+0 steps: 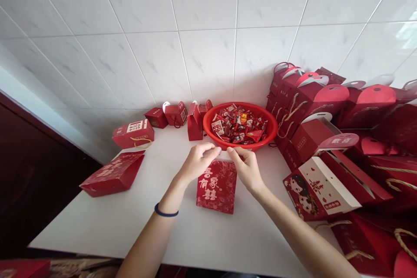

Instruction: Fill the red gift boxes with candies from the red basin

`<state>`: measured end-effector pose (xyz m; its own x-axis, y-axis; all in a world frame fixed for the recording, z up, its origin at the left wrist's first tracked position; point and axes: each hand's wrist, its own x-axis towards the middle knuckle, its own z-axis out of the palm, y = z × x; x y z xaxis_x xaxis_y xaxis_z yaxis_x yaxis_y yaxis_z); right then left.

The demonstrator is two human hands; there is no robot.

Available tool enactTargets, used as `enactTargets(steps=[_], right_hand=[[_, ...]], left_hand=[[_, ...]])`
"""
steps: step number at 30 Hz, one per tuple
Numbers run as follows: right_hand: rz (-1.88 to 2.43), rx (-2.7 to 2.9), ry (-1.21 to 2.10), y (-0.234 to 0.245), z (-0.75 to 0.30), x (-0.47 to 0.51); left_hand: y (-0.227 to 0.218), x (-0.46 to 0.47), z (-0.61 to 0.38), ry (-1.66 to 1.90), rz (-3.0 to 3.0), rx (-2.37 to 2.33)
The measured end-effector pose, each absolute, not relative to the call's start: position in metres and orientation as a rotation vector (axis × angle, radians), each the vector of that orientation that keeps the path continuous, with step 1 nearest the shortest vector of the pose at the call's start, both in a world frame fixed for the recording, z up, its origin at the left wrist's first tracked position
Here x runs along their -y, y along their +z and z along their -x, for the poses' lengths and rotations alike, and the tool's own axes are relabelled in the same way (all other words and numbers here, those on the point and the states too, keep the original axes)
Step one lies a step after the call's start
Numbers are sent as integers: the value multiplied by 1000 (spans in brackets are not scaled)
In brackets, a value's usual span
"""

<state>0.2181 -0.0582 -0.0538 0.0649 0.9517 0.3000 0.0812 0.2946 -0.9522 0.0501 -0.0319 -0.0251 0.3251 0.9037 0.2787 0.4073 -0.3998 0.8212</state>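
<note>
A red gift box (216, 189) with pale Chinese characters stands on the white table in front of me. Both hands meet at its top edge, where a white strip (224, 155) shows between the fingertips. My left hand (200, 160) is closed in a pinch at the upper left of the box. At the upper right, my right hand (246, 167) pinches the same edge between thumb and fingers. Just behind the hands sits a red plastic basin (273, 132) filled with wrapped sweets (241, 124).
Several red boxes and bags with rope handles (293, 113) are piled along the right side. On the left lie a large red box (114, 173) and a smaller one (133, 132); several small boxes (176, 114) stand by the tiled wall (205, 61). The white table (130, 221) ends near my forearms.
</note>
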Motion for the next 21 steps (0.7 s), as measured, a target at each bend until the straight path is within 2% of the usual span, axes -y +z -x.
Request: enactTargets(steps=[4, 8, 10, 15, 18, 21], right_hand=[[1013, 1191, 974, -51, -212, 57], [973, 1227, 865, -47, -213, 54], [1022, 1304, 833, -50, -217, 52], [1178, 1477, 678, -48, -236, 38], [1355, 1490, 445, -30, -258, 5], [1714, 1423, 454, -14, -283, -44]], left_hand=[[-32, 38, -63, 1174, -1957, -1229], [-29, 40, -69, 1414, -2069, -1163], [-28, 39, -68, 1337, -2052, -1182], [-29, 33, -63, 863, -1736, -1335], [-24, 28, -62, 793, -1665, -1300], [-14, 24, -61, 747, -1695, -1236]])
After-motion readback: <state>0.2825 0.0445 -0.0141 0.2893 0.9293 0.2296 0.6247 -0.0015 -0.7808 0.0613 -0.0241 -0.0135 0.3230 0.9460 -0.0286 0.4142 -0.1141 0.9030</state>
